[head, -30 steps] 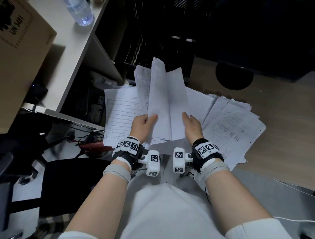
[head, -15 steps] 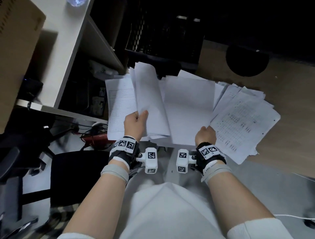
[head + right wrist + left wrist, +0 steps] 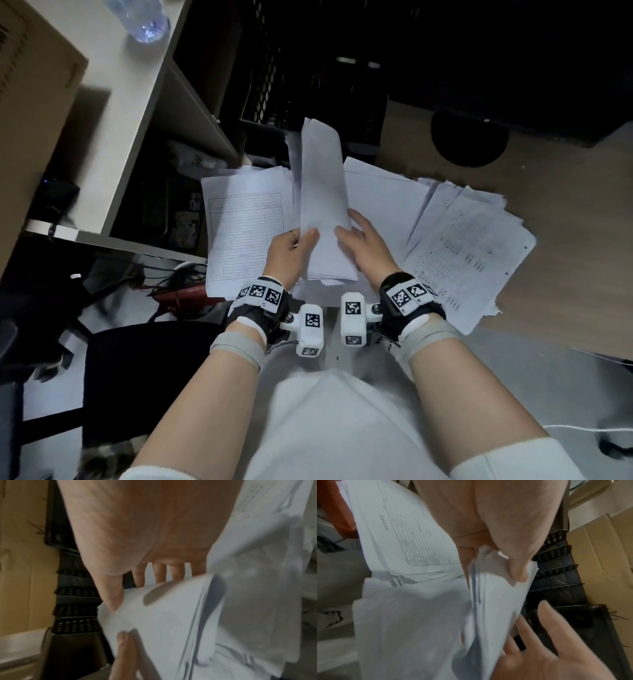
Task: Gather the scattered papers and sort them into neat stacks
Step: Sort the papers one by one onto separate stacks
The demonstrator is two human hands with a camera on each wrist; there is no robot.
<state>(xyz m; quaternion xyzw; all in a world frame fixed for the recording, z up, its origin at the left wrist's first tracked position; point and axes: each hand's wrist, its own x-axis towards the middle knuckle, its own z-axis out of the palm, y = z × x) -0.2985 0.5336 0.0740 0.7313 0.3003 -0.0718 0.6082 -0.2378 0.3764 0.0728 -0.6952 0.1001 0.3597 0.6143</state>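
around your workspace

at your upper left a white desk (image 3: 113, 113) carries a cardboard box (image 3: 30, 102) and a clear bottle (image 3: 145, 20), which stands near the desk's edge, apart from the box. under the desk you can see red cables (image 3: 185, 294) on the floor and a dark chair (image 3: 137, 373) just beside your left leg. straight ahead of you stand black perforated trays (image 3: 308, 68), stacked in tiers in the wrist views. to your right the floor (image 3: 565, 222) is wood-coloured, with a black round base (image 3: 469, 137) on it and a thin white cord (image 3: 582, 428) lower down.
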